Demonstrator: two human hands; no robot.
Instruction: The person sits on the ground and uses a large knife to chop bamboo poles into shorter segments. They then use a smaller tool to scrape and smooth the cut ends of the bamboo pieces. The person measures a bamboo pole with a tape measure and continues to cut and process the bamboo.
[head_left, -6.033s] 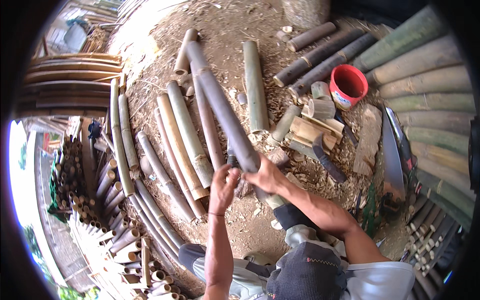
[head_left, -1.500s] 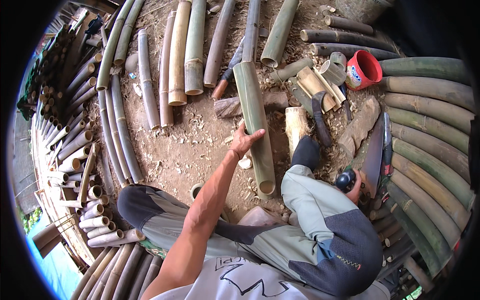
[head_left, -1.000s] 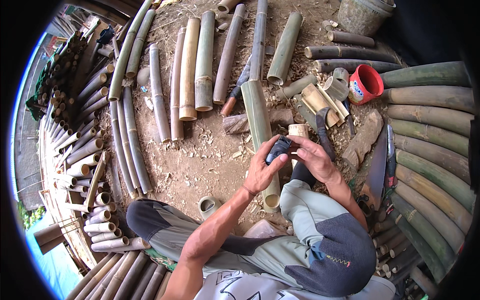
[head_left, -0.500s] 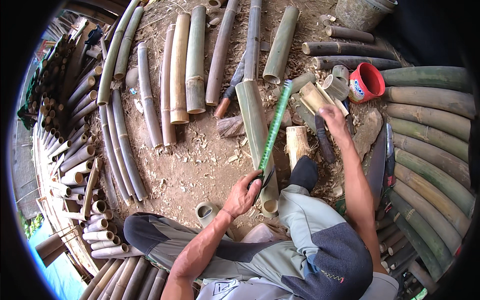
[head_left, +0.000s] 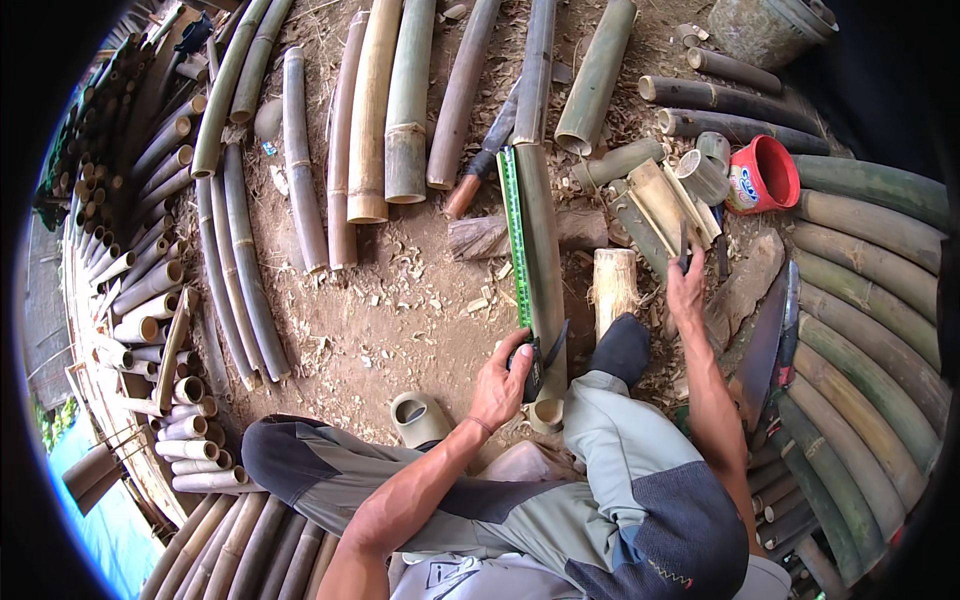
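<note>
My left hand (head_left: pixel 503 382) is closed round the case of a tape measure (head_left: pixel 519 245), whose green blade runs out away from me. That blade lies along the left side of a bamboo pole (head_left: pixel 545 270), its tip near the pole's far part. The pole's open near end rests between my legs. To the right, my right hand (head_left: pixel 687 290) is closed on a slim dark tool (head_left: pixel 684 246), partly hidden by the fingers. Just beyond this hand are split bamboo pieces (head_left: pixel 662 205). An upright pale bamboo stump (head_left: pixel 614 285) stands between the pole and my right hand.
Bamboo lengths (head_left: pixel 408 120) lie across the far ground, with a wooden-handled blade (head_left: pixel 487 150) among them. A red tub (head_left: pixel 760 175) and a bucket (head_left: pixel 765 32) stand far right. Near my right arm lies a saw (head_left: pixel 762 340). Bamboo stacks (head_left: pixel 870 300) line both sides.
The tape blade has swung left and down against the pole. My right hand has moved down from the split bamboo and now holds the dark tool. The whole view has shifted slightly.
</note>
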